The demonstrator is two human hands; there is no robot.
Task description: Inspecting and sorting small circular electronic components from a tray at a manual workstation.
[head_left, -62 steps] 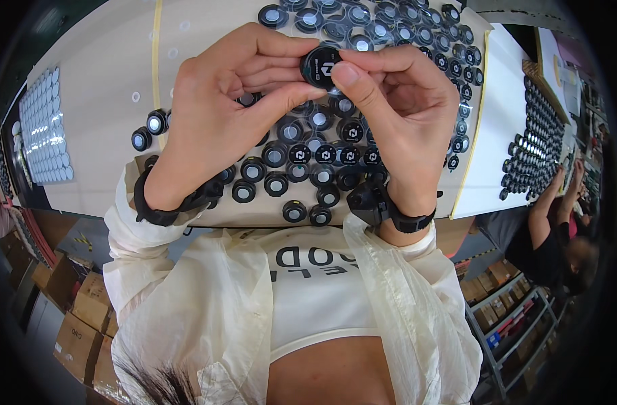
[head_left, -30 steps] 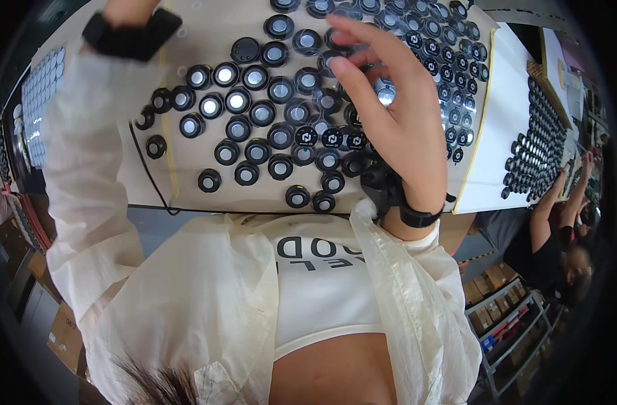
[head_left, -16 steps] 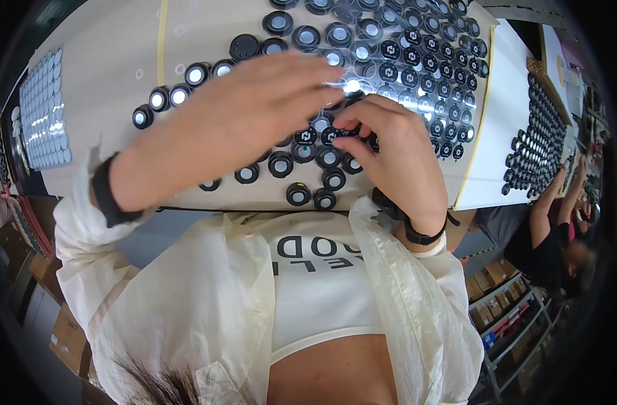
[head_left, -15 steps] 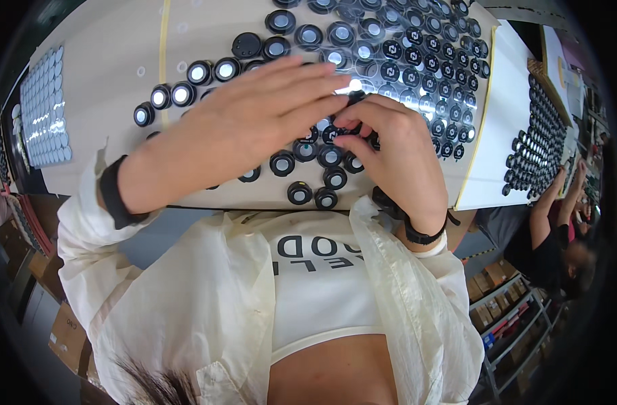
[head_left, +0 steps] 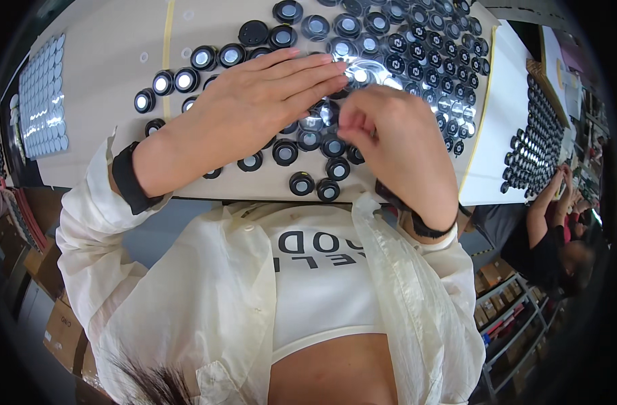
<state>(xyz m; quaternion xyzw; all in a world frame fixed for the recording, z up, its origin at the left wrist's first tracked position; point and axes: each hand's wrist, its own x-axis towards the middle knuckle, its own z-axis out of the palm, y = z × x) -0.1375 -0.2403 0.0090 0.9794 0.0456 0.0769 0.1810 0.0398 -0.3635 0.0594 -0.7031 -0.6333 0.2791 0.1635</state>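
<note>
My left hand (head_left: 254, 101) lies palm down with its fingers stretched out, over part of a crowd of small black round pieces with pale discs in their centres (head_left: 285, 152). Its fingertips touch or hover just above a shiny clear plastic sheet (head_left: 368, 73); which one I cannot tell. Black round marks (head_left: 416, 70) show in rows on the sheet's right part. Beside the left fingertips, my right hand (head_left: 399, 128) is closed, thumb and fingers curled together near the sheet's lower edge. Its fingertips are blurred, and whatever they pinch is hidden.
A sheet of pale round discs (head_left: 42, 98) lies at the table's left end. Yellow tape (head_left: 166, 54) crosses the tabletop. On a white surface at the right stands another batch of black pieces (head_left: 534, 145), near another person's arms (head_left: 551, 202). Cardboard boxes (head_left: 65, 334) stand lower left.
My right hand has drawn slightly toward me and right, its fingers now curled in more. The clear sheet's glare has shifted near the fingertips. My left hand stays almost in place.
</note>
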